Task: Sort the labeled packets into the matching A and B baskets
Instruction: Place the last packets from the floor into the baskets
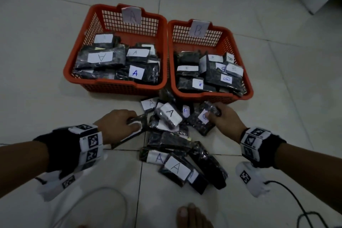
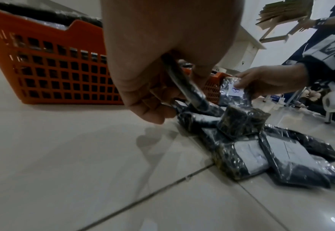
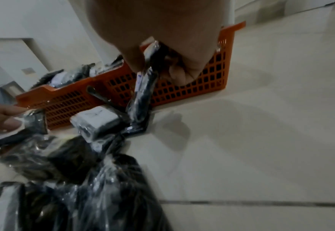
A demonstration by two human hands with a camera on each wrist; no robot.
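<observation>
A pile of dark, plastic-wrapped packets (image 1: 177,135) lies on the floor just in front of two orange baskets, several of them showing white labels marked A. The left hand (image 1: 118,126) has its fingers curled round one packet (image 1: 137,126) at the left edge of the pile, thumb on its white label; in the left wrist view that packet (image 2: 184,84) hangs tilted from the grip, its lower end among the others. The right hand (image 1: 227,120) pinches a second packet (image 1: 201,118) at the right side of the pile, thumb on a white label with blue writing; in the right wrist view this packet (image 3: 142,92) stands nearly upright with its lower end on the floor. Behind the pile, the left basket (image 1: 114,87) carries a paper tag marked A on its far wall and holds packets labelled A; the right basket (image 1: 212,96), touching it side by side, carries a tag marked B and holds packets labelled B. Everything sits on a pale, glossy tiled floor (image 1: 46,79) with dark grout lines, which reflects the hands faintly. Both wrists wear black bands with white marker blocks. A white cable (image 1: 114,196) and a black cable (image 1: 296,200) trail across the tiles near the person's bare toes (image 1: 188,213). White furniture stands at the far right, and the left wrist view shows pale walls beyond.
</observation>
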